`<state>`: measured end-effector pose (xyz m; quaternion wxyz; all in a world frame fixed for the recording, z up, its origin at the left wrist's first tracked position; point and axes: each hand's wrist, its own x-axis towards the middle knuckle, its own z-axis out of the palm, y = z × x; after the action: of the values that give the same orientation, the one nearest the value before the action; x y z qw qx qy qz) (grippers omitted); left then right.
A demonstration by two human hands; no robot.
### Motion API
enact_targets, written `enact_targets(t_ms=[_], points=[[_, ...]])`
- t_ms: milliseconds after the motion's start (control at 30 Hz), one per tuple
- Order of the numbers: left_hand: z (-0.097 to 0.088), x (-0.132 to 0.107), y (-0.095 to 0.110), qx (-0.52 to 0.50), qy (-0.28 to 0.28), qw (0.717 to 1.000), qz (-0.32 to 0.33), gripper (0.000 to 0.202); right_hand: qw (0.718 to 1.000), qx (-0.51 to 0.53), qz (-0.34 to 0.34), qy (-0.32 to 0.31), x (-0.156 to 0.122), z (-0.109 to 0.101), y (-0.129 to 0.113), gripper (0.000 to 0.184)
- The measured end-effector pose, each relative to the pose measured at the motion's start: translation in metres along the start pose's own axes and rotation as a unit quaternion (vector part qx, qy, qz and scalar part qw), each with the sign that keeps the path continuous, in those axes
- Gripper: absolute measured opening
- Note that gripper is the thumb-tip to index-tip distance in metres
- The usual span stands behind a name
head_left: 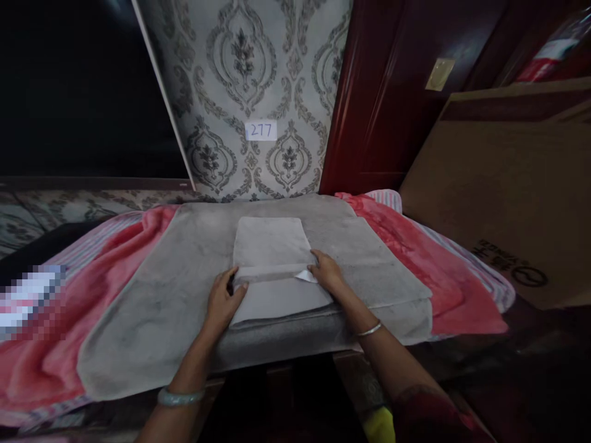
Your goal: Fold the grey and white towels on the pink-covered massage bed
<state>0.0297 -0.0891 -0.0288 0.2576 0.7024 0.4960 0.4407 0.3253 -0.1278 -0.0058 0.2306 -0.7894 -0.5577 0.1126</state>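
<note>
A grey plush cloth (152, 307) covered the top and hung over the front edge; pink fabric (466, 295) showed from beneath it at both sides, with striped fabric (502, 288) along the outer edges; on the grey cloth, towards the front, lay a pale rectangular piece (270, 243), crossed by a strip (272, 271) with a small white flap (306, 276) at its right end.

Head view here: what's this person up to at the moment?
A person has both bare hands on a pale rectangular piece lying on a grey cover. The left hand is at its left edge, the right hand at its right edge, beside a small white flap. A band crosses the piece between the hands. Whether either hand grips it firmly, I can't tell.
</note>
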Motion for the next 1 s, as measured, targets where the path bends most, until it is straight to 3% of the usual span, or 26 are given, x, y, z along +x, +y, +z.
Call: enact_targets(t_ms=[133,233,333,433,567,700,800,867,1000], points=[[-0.008,0.001,-0.003,0.029,0.001,0.999,0.02,0.053,0.999,-0.024,-0.034,0.014,-0.002,-0.011,-0.009,0.042],[-0.012,0.019,0.007,0.077,-0.01,0.994,0.083,0.055,0.983,-0.044,-0.174,0.024,-0.001,-0.011,-0.026,0.041],[-0.002,0.055,0.028,0.088,-0.142,0.974,0.152,0.06,0.945,-0.052,-0.321,-0.03,-0.001,0.001,-0.046,0.052],[0.021,0.092,0.038,0.131,-0.275,0.934,0.184,0.06,0.904,-0.058,-0.409,-0.113,-0.005,0.017,-0.058,0.063],[0.044,0.113,0.022,0.2,-0.325,0.895,0.231,0.056,0.9,-0.043,-0.409,-0.146,-0.011,0.026,-0.058,0.059],[0.047,0.127,0.007,0.204,-0.319,0.883,0.276,0.056,0.903,-0.018,-0.4,-0.153,-0.011,0.025,-0.055,0.061],[0.053,0.157,0.006,0.206,-0.351,0.864,0.296,0.053,0.905,-0.001,-0.392,-0.166,-0.01,0.026,-0.054,0.061],[0.062,0.181,0.005,0.212,-0.362,0.861,0.287,0.052,0.905,0.007,-0.388,-0.177,-0.01,0.027,-0.053,0.061],[0.079,0.217,-0.004,0.25,-0.331,0.883,0.222,0.06,0.905,0.013,-0.383,-0.185,-0.01,0.025,-0.053,0.062]])
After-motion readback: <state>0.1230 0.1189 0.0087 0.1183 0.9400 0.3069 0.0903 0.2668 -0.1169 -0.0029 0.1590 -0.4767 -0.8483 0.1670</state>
